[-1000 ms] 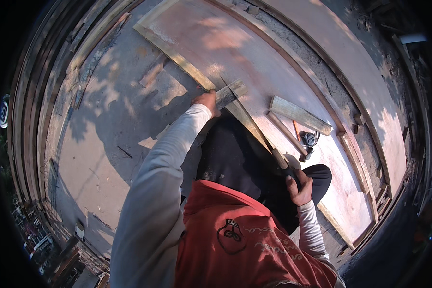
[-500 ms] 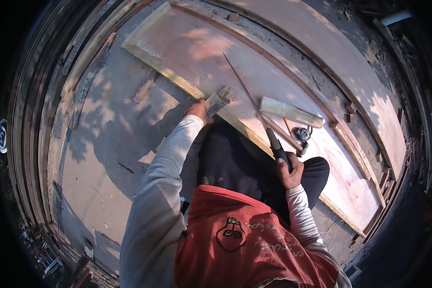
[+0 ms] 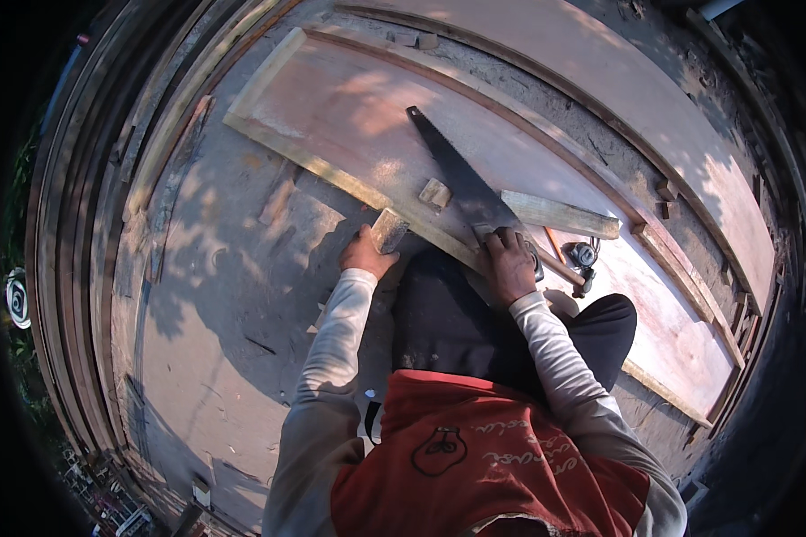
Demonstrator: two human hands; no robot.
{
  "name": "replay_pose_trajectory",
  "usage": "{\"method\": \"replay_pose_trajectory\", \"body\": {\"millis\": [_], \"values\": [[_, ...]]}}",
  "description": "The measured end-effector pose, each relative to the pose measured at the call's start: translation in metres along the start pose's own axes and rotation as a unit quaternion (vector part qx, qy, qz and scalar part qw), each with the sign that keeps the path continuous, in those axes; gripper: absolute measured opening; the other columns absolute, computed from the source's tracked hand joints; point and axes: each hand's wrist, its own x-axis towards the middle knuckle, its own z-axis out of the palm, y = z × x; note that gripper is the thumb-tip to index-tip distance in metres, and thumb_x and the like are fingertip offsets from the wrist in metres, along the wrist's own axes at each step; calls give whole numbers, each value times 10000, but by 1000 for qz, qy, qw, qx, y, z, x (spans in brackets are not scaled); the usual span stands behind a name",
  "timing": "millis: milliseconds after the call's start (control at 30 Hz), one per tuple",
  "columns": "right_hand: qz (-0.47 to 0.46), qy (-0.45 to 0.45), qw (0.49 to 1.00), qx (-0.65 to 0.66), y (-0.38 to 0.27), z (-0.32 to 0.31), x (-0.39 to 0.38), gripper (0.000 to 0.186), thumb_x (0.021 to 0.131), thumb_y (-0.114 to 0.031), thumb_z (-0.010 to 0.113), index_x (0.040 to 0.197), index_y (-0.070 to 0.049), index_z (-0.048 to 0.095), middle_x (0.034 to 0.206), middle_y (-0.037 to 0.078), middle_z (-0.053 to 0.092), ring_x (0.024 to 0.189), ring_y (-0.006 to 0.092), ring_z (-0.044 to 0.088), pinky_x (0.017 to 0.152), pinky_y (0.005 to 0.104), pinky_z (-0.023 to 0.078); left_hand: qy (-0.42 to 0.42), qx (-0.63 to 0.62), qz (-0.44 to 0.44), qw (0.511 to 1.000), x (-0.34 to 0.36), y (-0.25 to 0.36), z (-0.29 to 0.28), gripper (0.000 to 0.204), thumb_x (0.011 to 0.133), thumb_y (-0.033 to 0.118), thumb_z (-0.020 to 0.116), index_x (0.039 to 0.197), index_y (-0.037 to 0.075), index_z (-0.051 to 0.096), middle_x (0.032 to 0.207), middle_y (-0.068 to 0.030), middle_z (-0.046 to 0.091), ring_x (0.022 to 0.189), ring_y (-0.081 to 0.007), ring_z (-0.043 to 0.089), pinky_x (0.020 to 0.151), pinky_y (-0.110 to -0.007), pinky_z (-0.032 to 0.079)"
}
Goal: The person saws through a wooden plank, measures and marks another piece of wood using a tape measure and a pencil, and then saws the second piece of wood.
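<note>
My left hand (image 3: 367,253) grips a short rough wood block (image 3: 389,231) by the framed panel's near edge. A small offcut (image 3: 435,194) lies on the pink-tinged panel (image 3: 322,80). My right hand (image 3: 510,261) is closed on the handle end of a handsaw (image 3: 443,152), whose dark blade lies flat over the panel, pointing away to the upper left. Right of that hand are a wood batten (image 3: 560,213), a hammer (image 3: 581,282), an orange pencil (image 3: 552,240) and a tape measure (image 3: 584,252).
A second long panel (image 3: 698,170) lies beyond at the right. Long timbers (image 3: 81,233) are stacked along the left over the concrete ground (image 3: 188,349). My bent legs in dark trousers (image 3: 457,322) are against the near edge of the framed panel.
The saw has come out of the wood piece and now lies flat. A small offcut sits apart on the panel. My right hand moved up and inward; my left hand moved slightly down.
</note>
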Motion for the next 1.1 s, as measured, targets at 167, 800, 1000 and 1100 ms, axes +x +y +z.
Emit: {"method": "replay_pose_trajectory", "body": {"millis": [167,800,1000,1100], "values": [[-54,17,998,10,2,44,125,465,874,-172,680,1336,-176,627,1396,155,546,1296,388,496,1026,521,460,-6,37,54,998,59,44,20,848,675,452,894,1301,80,460,1174,-246,679,1076,-445,671,924,-532,533],[185,-21,982,31,290,-79,216,699,885,-200,685,1532,-189,418,1509,241,452,1388,411,476,1116,517,426,69,62,71,993,96,152,52,874,643,528,870,1294,103,472,1021,-231,706,921,-460,694,786,-600,536],[262,-103,960,-1,334,-127,73,729,872,-307,681,1548,-234,420,1538,168,476,1465,376,398,1198,633,248,108,54,78,990,46,180,50,924,625,494,896,1329,89,457,1079,-267,693,1000,-488,669,867,-577,529],[159,-146,972,-90,341,-155,24,634,885,-291,676,1487,-221,491,1432,131,558,1385,351,491,1156,643,299,96,21,83,992,8,197,46,924,606,448,920,1305,66,454,1128,-272,676,1056,-486,649,909,-572,515]]}}
